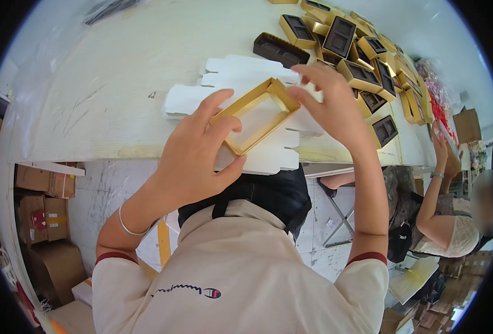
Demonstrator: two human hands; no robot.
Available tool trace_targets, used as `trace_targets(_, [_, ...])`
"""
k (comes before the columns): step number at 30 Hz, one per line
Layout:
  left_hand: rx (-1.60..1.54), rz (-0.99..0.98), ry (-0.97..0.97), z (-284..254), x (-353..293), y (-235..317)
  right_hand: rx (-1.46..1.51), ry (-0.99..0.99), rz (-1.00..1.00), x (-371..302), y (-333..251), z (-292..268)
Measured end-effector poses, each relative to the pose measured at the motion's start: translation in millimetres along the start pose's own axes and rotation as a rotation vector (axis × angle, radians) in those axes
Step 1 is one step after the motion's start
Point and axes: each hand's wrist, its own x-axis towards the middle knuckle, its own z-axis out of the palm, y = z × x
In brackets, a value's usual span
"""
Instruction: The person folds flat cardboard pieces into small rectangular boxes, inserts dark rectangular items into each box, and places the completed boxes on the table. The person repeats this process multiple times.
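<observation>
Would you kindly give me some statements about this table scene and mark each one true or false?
1. The left hand holds a gold box. True.
2. A dark tray sits inside that box. False: no tray shows in it.
3. White cardboard lies beneath the held box. True.
4. The right hand holds a dark tray. False: the right hand is at the box's right end.
5. The heaped boxes are on the table's left. False: they are on its right.

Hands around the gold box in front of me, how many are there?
2: the left hand grips the left end of the gold box; the right hand is at its right end. No others seem hidden.
</observation>
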Motion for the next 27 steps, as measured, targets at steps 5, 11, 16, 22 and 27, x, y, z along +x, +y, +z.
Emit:
trace_targets(5, [0.227,0.000,0.046,-2,-5,-7,0.384,-0.508,0.025,8,10,-15])
trace_targets(11, [0.082,-0.044,-0.006,-4,-2,-10,-0.074,-0.175,-0.328,-16,19,16])
trace_targets(16, [0.033,0.008,-0.074,-11,5,-19,-0.216,-0.241,-0.314,-15,8,11])
trace_targets(22, [-0.027,-0.073,-0.118,-17,5,-18,0.507,-0.293,-0.031,-10,14,8])
trace_targets(27, [-0.137,-0.078,-0.137,-19,6,-22,0.595,-0.387,0.094,-13,13,8])
